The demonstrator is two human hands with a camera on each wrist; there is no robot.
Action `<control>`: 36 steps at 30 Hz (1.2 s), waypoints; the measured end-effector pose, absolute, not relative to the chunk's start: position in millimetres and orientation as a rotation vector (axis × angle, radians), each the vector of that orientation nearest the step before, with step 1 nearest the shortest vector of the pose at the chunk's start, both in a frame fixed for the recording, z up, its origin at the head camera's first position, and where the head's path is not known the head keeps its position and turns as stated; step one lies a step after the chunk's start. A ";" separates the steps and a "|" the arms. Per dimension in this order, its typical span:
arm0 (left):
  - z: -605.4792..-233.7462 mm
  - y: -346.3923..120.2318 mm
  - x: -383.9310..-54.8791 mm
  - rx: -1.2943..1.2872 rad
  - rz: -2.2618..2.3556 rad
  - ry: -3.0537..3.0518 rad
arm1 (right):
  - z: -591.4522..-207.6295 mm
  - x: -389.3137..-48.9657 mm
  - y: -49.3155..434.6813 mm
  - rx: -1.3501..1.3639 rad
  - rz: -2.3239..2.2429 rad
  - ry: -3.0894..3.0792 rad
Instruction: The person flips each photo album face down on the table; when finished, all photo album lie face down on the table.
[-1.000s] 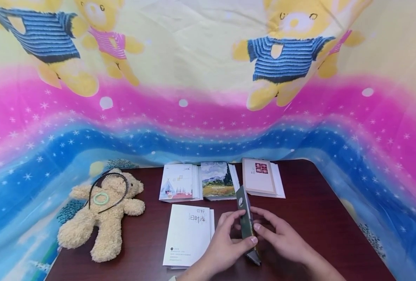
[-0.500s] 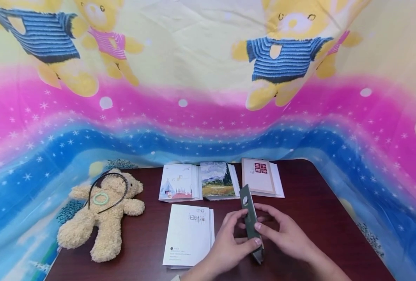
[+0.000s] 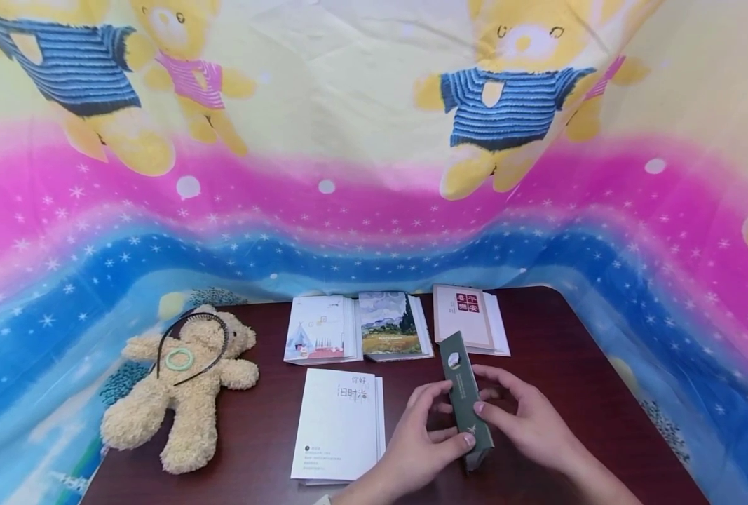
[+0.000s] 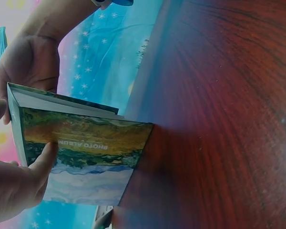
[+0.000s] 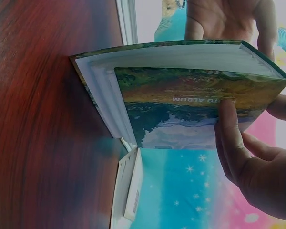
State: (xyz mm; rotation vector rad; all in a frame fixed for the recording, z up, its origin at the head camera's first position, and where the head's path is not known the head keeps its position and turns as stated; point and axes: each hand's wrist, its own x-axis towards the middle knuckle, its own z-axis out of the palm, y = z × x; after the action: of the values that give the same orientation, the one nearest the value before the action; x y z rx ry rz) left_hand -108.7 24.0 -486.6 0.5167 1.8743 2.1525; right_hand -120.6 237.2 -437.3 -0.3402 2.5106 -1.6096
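Observation:
A photo album [image 3: 467, 400] stands on its fore edge near the front of the table, its dark green spine facing up. My left hand [image 3: 420, 438] grips it from the left, thumb at the near end of the spine and fingers along the cover. From the right, my right hand [image 3: 531, 421] holds it, thumb on the spine's edge. Both wrist views show the painted landscape cover [image 4: 93, 157] lettered "PHOTO ALBUM", with a fingertip on each side. White pages [image 5: 190, 62] show between the covers, which spread apart towards the table.
Left of my hands lies a white album [image 3: 332, 421]. At the back are an album with a tent picture [image 3: 315, 326], a landscape album [image 3: 389, 322] and a beige album [image 3: 465, 315]. A teddy bear [image 3: 191, 407] with a black headband [image 3: 227, 337] and green ring [image 3: 180, 358] lies left.
The held album has turned so that its spine faces up towards the head view, and it has shifted a little right. Both hands have moved right with it.

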 end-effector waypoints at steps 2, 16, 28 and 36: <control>-487.7 24.9 -108.2 0.511 2.145 1.865 | -436.9 -119.9 238.2 -0.330 -1.602 2.532; -498.5 32.0 -100.0 0.420 1.941 2.010 | -434.6 -116.9 249.0 -0.215 -1.616 2.562; -507.9 37.8 -98.2 0.405 1.772 2.093 | -435.4 -113.6 260.5 -0.143 -1.632 2.613; -513.3 37.4 -97.5 0.347 1.692 2.174 | -441.9 -113.0 268.2 -0.018 -1.731 2.502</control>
State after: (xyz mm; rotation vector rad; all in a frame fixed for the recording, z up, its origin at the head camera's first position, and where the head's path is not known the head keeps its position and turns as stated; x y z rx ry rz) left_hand -97.5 37.4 -513.3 0.3474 2.1736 1.6924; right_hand -113.0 268.2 -441.9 -0.0178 2.5022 -1.7309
